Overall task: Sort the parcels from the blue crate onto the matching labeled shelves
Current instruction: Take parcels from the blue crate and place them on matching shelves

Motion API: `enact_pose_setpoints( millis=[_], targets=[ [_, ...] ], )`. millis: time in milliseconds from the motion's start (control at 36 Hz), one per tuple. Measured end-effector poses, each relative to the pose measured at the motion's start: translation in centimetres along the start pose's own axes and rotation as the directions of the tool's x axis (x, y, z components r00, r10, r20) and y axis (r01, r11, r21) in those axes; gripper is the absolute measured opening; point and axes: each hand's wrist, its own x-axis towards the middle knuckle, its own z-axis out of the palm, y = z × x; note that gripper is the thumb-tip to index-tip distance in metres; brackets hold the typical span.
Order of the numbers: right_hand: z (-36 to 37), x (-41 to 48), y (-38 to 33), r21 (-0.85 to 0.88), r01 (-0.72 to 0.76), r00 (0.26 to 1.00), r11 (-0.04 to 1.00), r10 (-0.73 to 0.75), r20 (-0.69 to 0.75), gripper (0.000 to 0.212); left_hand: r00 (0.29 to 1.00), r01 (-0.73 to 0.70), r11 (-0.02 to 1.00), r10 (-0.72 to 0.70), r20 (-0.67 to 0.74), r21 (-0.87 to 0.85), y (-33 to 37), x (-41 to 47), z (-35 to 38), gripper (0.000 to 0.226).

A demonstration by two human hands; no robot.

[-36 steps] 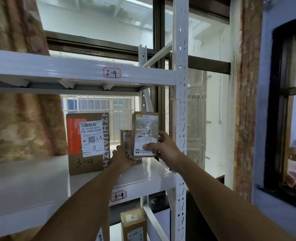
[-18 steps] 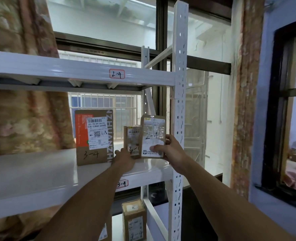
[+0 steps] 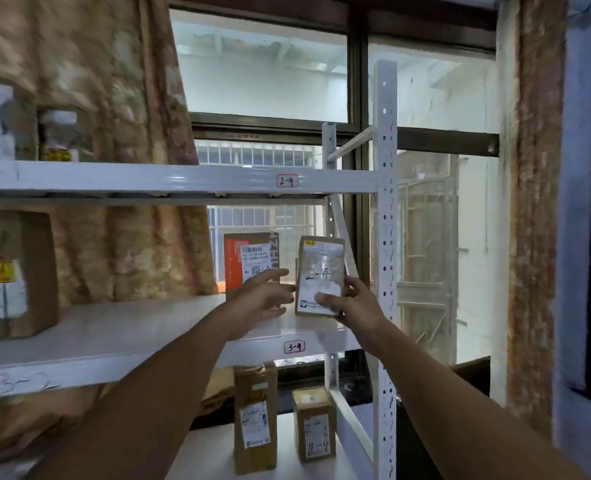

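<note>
The small parcel marked 2-4 [image 3: 320,271] stands upright at the right end of the shelf tagged 3-4 [image 3: 131,327]. Your right hand [image 3: 354,306] grips its lower right corner, thumb across the label. Your left hand [image 3: 263,297] holds nothing, its fingers [image 3: 273,274] straight beside the parcel's left edge, in front of an orange-sided box [image 3: 233,258].

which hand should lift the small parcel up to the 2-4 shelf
Right. The right hand grips the small parcel at its lower edge; the left hand is open beside it, holding nothing. The 2-4 shelf is just above.
</note>
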Motion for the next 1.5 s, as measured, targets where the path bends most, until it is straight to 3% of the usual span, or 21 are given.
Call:
enact_pose_setpoints(
  millis=[56, 139, 278, 472, 583, 778, 917, 1028, 1222, 1389, 1500],
  targets=[
    [1.3, -0.7, -1.1, 0.003, 0.013, 0.999, 1.0, -0.013, 0.051, 0.063, 0.999, -0.035, 0.998, 0.033, 0.024, 0.06, 1.0, -1.4, -0.5, 0.057],
    [2.8, -1.4, -3.3, 0.006, 0.031, 0.991, 1.0, -0.031, 0.131, 0.058, 0.989, -0.113, 0.987, 0.123, -0.085, 0.114, 2.9, -3.1, -1.8, 0.057],
    [4.5, -2.1, -7.2, 0.033, 0.07, 0.974, 0.997, -0.075, 0.214, 0.055, 0.97, -0.197, 0.978, 0.204, -0.13, 0.066, 6.3, -5.2, -3.6, 0.058],
    [7.9, -1.4, -10.8, 0.099, 0.184, 0.969, 0.978, -0.197, 0.147, 0.059, 0.938, -0.319, 0.944, 0.328, -0.117, 0.089, 11.0, -7.0, -4.5, 0.067],
    [9.4, -1.0, -12.7, 0.029, 0.314, 0.945, 0.949, -0.315, 0.089, 0.041, 0.903, -0.387, 0.916, 0.4, -0.154, 0.11, 13.4, -7.1, -5.2, 0.069],
    [10.9, 0.6, -16.6, 0.052, 0.374, 0.922, 0.926, -0.378, 0.083, 0.04, 0.856, -0.456, 0.875, 0.482, -0.19, 0.164, 17.4, -6.2, -5.9, 0.055],
    [12.4, 3.6, -18.3, -0.003, 0.43, 0.902, 0.903, -0.43, 0.022, 0.031, 0.768, -0.516, 0.821, 0.57, -0.292, 0.245, 19.3, -4.7, -5.5, 0.054],
    [14.0, 5.9, -18.7, -0.088, 0.464, 0.879, 0.882, -0.47, -0.081, 0.041, 0.667, -0.539, 0.769, 0.639, -0.382, 0.345, 20.0, -2.3, -5.8, 0.055],
    [15.9, 9.6, -20.2, -0.272, 0.525, 0.805, 0.806, -0.574, -0.147, 0.034, 0.58, -0.482, 0.697, 0.708, -0.403, 0.531, 22.1, 2.6, -7.8, 0.039],
    [16.9, 14.1, -21.3, -0.548, 0.471, 0.804, 0.691, -0.593, -0.057, 0.018, 0.628, -0.314, 0.617, 0.705, -0.329, 0.722, 24.2, 8.0, -10.8, 0.034],
    [17.2, 17.1, -22.1, -0.695, 0.39, 0.847, 0.604, -0.531, 0.014, 0.02, 0.686, -0.162, 0.529, 0.667, -0.29, 0.833, 24.7, 10.0, -11.2, 0.03]
  ],
)
